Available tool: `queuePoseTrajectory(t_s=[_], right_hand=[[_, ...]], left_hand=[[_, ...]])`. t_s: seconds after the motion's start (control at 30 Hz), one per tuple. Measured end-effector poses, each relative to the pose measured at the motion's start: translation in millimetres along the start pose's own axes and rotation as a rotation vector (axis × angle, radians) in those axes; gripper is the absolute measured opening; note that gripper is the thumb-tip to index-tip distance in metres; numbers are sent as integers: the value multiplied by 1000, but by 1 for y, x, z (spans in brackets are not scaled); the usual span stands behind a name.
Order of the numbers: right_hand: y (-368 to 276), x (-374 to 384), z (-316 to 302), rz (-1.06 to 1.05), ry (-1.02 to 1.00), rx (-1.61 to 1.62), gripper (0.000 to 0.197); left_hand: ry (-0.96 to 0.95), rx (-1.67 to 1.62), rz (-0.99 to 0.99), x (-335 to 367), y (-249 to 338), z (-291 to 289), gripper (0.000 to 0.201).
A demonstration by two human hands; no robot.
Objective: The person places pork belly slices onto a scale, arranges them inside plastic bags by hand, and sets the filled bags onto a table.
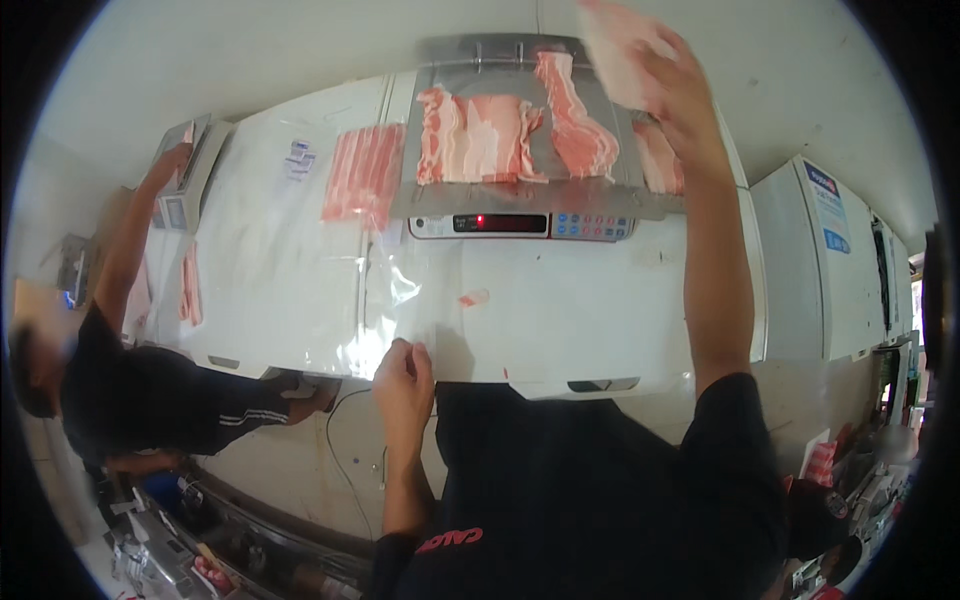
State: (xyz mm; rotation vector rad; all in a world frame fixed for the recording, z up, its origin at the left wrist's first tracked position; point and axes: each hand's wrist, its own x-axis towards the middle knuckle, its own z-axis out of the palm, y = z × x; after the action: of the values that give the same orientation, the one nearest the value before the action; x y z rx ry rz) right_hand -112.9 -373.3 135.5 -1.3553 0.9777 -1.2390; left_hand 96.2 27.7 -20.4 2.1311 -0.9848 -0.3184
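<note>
My right hand (682, 95) is raised at the far right of the weighing scale (436, 228), closed on pale pink bacon slices (622, 50) blurred by motion. On the scale's metal tray (610, 198) lie a wide layer of bacon (480, 138) and a separate strip (577, 120). More bacon (659, 158) shows beside the tray, below my right wrist. My left hand (405, 385) is at the table's front edge, fingers pinched at the edge of a clear plastic bag (400, 290). A flat row of bacon slices (364, 172) fills the bag's far end, left of the scale.
A small meat scrap (474, 298) lies on the white tabletop (560, 330). To the left, another person (150, 400) reaches toward a second scale (178, 210), with bacon strips (190, 285) nearby. A white cabinet-like appliance (810, 260) stands at the right.
</note>
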Motion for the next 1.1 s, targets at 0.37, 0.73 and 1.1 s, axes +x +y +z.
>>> queuePoseTrajectory(t_s=[0.37,0.73,1.1], right_hand=[[147,-230,86,-664,-855,-738,25],[139,-253,102,-479,-871,-1041,22],[122,-253,108,-498,-897,-937,23]], left_hand=[[406,158,376,-23,-5,-17,26],[44,291,212,-12,-31,30,16],[-84,308,177,3,-18,16,14]])
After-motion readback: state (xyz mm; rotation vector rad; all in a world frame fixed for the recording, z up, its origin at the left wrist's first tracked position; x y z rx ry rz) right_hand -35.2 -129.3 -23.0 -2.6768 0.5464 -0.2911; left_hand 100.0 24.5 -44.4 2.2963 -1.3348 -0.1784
